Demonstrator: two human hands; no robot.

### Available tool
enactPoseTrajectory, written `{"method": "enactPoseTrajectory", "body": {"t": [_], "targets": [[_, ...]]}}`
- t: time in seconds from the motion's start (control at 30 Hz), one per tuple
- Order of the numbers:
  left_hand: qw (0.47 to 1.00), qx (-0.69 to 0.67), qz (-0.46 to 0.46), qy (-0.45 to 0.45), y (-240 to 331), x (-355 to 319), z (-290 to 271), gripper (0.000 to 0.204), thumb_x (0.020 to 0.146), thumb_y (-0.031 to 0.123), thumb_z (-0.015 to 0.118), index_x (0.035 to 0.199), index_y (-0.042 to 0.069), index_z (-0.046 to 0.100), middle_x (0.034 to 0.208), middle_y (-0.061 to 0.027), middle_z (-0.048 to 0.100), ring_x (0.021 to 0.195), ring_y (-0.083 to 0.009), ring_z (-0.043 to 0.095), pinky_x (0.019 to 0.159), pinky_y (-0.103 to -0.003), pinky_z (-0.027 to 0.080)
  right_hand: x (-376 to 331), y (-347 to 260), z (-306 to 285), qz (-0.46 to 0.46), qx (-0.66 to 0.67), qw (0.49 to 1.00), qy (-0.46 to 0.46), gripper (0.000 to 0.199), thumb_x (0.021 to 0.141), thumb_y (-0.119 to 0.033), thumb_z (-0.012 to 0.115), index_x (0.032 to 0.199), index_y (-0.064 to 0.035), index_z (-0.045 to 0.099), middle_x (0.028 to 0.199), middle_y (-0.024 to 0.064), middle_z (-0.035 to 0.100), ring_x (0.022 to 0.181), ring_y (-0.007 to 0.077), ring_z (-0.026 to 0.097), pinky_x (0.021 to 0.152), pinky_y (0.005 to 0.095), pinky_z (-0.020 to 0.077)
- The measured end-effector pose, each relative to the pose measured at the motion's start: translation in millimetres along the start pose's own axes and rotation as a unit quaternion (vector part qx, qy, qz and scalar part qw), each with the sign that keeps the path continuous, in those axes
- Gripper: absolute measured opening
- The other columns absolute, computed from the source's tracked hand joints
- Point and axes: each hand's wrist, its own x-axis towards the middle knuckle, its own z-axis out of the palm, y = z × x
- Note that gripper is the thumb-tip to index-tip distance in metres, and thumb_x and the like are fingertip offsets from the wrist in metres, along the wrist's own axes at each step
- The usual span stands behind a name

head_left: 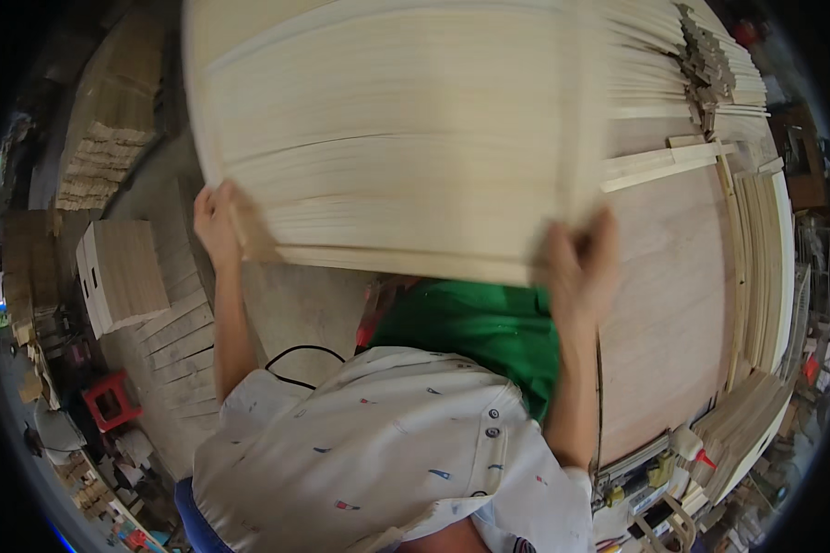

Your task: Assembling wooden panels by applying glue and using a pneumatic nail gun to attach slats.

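Wooden worktop (664, 295) right; stacked boards (112, 120) left; slatted panel (387, 138) held.

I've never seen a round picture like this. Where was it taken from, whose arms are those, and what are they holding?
There's no robot here, just a person with two bare hands. A wide fisheye camera worn on the head looks down, so the shirt shows at the bottom and straight edges bend near the rim. The left hand and right hand, a bit blurred, grip a large pale wooden panel between them. On the person's right is a flat brownish work surface, with long wooden strips along its right side and a white bottle with a red tip nearer the person. A red stool stands off to the left.
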Motion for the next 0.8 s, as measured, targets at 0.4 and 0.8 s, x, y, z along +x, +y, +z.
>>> {"method": "enactPoseTrajectory", "body": {"t": [0.4, 0.8], "targets": [[0.96, 0.201, -0.193, 0.007, -175.5, -39.1, -71.9, 0.043, 0.086, 0.032, 0.073, 0.103, -0.005, 0.059, 0.088, -0.0084, 0.062, 0.078, -0.0161, 0.059, 0.07, -0.03, 0.049, 91.5, 169.6, 177.4, 0.008, -0.312, 0.921, -0.234, 0.055, 0.082, -0.019, 0.06, 0.13, 0.0042, 0.044, 0.107, 0.0305, 0.063, 0.099, 0.0457, 0.061, 0.092, 0.0499, 0.0482], [0.922, 0.38, -0.061, -0.034, -266.3, 46.7, -69.3, 0.036, 0.082, 0.027, 0.072, 0.096, -0.006, 0.066, 0.078, -0.0132, 0.063, 0.067, -0.0182, 0.057, 0.062, -0.033, 0.047, 127.4, 162.4, 209.8, 0.149, -0.336, 0.849, -0.379, 0.075, 0.091, -0.044, 0.055, 0.147, -0.0015, 0.029, 0.142, 0.0268, 0.041, 0.135, 0.038, 0.037, 0.112, 0.0417, 0.0321]]}}
